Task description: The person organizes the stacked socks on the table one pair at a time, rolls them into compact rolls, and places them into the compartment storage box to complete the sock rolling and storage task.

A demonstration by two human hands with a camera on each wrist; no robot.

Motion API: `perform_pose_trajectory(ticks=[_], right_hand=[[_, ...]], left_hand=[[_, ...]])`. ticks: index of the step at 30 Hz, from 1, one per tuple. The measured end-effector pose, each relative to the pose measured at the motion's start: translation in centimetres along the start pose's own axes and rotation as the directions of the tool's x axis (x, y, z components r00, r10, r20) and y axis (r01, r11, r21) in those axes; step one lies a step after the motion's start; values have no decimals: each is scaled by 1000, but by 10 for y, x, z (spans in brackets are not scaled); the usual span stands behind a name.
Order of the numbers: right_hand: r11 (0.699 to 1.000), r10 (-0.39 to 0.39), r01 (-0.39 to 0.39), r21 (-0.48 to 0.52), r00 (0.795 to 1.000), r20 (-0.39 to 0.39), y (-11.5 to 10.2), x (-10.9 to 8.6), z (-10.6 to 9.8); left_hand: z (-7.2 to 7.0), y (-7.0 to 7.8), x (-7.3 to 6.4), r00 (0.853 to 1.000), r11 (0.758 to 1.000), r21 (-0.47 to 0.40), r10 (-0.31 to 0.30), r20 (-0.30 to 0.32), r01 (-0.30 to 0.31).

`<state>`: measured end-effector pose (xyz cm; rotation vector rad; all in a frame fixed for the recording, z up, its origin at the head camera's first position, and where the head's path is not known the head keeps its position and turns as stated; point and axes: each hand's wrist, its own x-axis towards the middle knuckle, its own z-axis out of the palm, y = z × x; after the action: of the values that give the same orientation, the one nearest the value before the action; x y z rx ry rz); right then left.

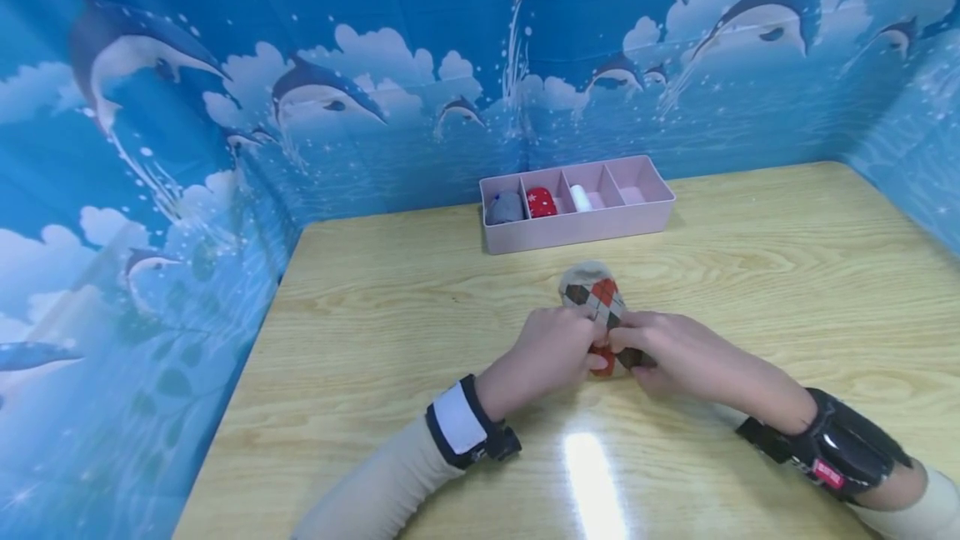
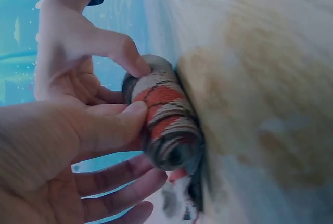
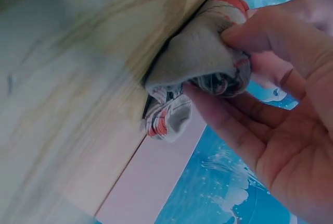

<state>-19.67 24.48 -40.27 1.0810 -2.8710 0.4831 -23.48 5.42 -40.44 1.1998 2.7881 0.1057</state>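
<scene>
An argyle sock in grey, orange and brown lies on the table in front of me, its far end flat and its near part rolled up. In the left wrist view the rolled part forms a tight cylinder. My left hand pinches one end of this roll between thumb and fingers, the other fingers loosely spread. Opposite it, my right hand grips the other end, thumb on top and fingers beneath, as the right wrist view shows around the sock's grey fabric. Both hands nearly meet over the sock.
Behind the sock, a pink divided box stands near the table's back edge. Its compartments hold a grey roll, a red patterned roll and a white roll. A blue dolphin curtain hangs behind the wooden table.
</scene>
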Motion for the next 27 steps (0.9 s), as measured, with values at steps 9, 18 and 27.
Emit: perform_pose_trajectory(ticks=[9,18,27], right_hand=[[979,40,-46,201,999,31,14,-1,-5],[968,67,-83,238,995,77,17,0,-9],[992,78,-76,104,997,-17,5,0,-9]], left_hand=[[1,2,-4,994,993,93,79,-74,-72],[5,-4,-1,990,995,-11,98,-98,-99],[7,-10,1,997,982,-176,61,-44,-68]])
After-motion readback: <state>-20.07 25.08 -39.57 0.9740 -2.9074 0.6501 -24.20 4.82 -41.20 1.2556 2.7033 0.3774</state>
